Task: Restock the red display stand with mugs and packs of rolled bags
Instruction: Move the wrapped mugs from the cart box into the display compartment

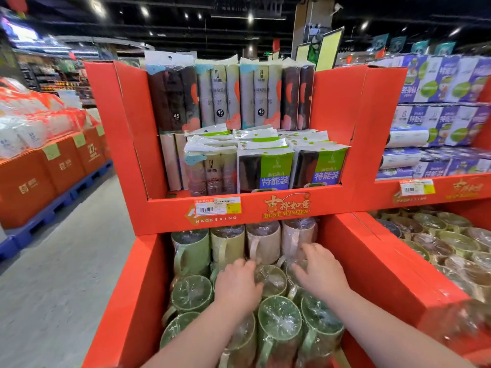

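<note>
The red display stand (255,208) has two levels. Its upper shelf holds upright packs of rolled bags (220,96) at the back and shorter green-and-blue packs (265,168) in front. The lower bin is filled with several plastic-wrapped mugs (279,317), green ones in front and beige and pink ones (263,240) at the back. My left hand (236,282) and my right hand (318,272) both reach into the bin, on either side of one wrapped mug (272,278). The fingers curl against its wrapping; how firmly they grip is unclear.
A second red stand (398,264) adjoins on the right, with more wrapped mugs (435,235) below and purple-and-white packs (438,83) above. Orange boxes on blue pallets (45,181) line the left. A grey floor aisle (66,261) runs between.
</note>
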The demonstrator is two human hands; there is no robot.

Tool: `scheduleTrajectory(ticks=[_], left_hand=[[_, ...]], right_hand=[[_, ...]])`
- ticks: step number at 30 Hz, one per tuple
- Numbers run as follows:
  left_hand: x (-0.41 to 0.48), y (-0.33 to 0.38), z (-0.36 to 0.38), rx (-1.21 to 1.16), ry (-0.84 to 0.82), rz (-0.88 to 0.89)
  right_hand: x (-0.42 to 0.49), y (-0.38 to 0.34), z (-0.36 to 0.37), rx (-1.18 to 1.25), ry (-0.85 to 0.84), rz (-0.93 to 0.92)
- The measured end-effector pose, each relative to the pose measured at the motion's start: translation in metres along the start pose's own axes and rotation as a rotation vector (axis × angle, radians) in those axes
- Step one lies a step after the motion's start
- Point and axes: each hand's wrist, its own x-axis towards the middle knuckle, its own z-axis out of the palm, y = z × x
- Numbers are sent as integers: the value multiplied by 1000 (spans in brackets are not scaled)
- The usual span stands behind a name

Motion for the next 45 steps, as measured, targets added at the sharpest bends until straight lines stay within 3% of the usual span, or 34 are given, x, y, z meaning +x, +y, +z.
scheduleTrajectory(ticks=[5, 14, 34, 45], left_hand=[[-25, -6, 7, 123, -59, 105], [-58, -24, 3, 130, -65, 100], [-200, 21, 22, 128, -107, -109], [-330, -6, 43, 125, -166, -346]], right_hand=[[-33, -16, 12, -177, -92, -94], [-69, -37, 20, -262, -157, -133], [-187, -6, 17, -191, -235, -366], [-270, -39, 50, -149, -383, -605]])
